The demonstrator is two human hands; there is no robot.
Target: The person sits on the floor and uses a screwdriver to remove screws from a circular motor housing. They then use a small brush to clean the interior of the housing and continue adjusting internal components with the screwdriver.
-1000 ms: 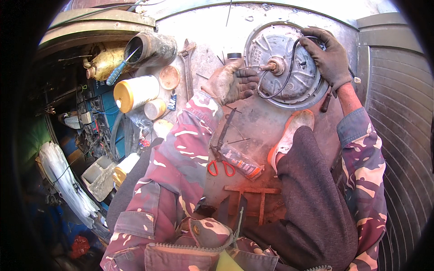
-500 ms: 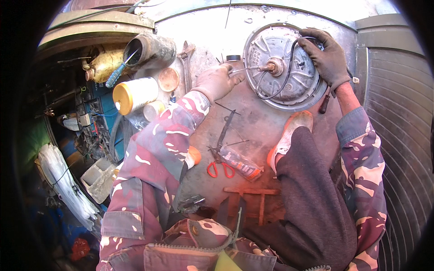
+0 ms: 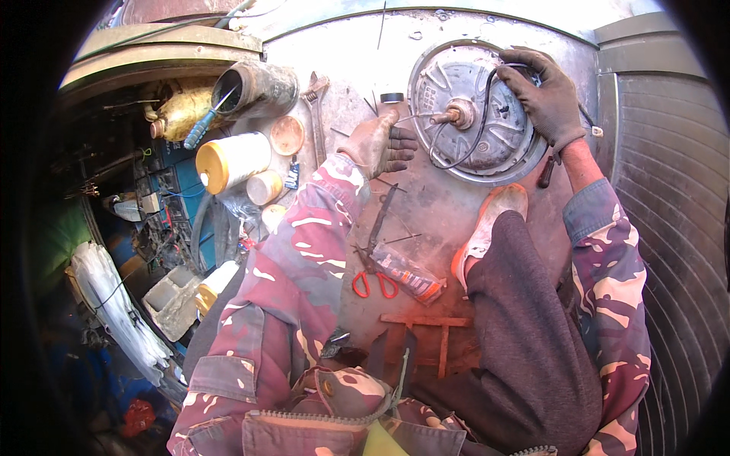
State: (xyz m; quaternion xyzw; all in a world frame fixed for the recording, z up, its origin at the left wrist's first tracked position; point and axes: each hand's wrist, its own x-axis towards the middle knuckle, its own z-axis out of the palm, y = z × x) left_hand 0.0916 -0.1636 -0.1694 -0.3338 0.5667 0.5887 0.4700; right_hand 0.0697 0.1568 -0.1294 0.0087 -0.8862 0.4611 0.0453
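A round grey hub motor (image 3: 475,144) lies flat at the upper right, with its threaded axle (image 3: 455,115) pointing up and left. A black cable (image 3: 487,106) loops over its cover. My gloved right hand (image 3: 549,99) rests over the motor's right edge, its fingers and thumb closed around the cable. My gloved left hand (image 3: 382,146) is left of the axle with the palm turned up. A thin metal rod or wire (image 3: 414,116) runs from its thumb and forefinger tips to the axle's end; the pinch is partly hidden. The other fingers extend rightward.
A round black-sided cap (image 3: 391,98) stands beside the motor. An adjustable wrench (image 3: 315,99), a yellow-lidded jar (image 3: 228,161) and a blue-handled screwdriver (image 3: 200,129) are at the left. Red-handled scissors (image 3: 374,286) lie nearer me. A dark-handled tool (image 3: 546,173) lies at the motor's lower right.
My left hand has turned from palm down to palm up and shifted slightly right, its fingers now showing. My left forearm has moved right. My right hand has barely moved.
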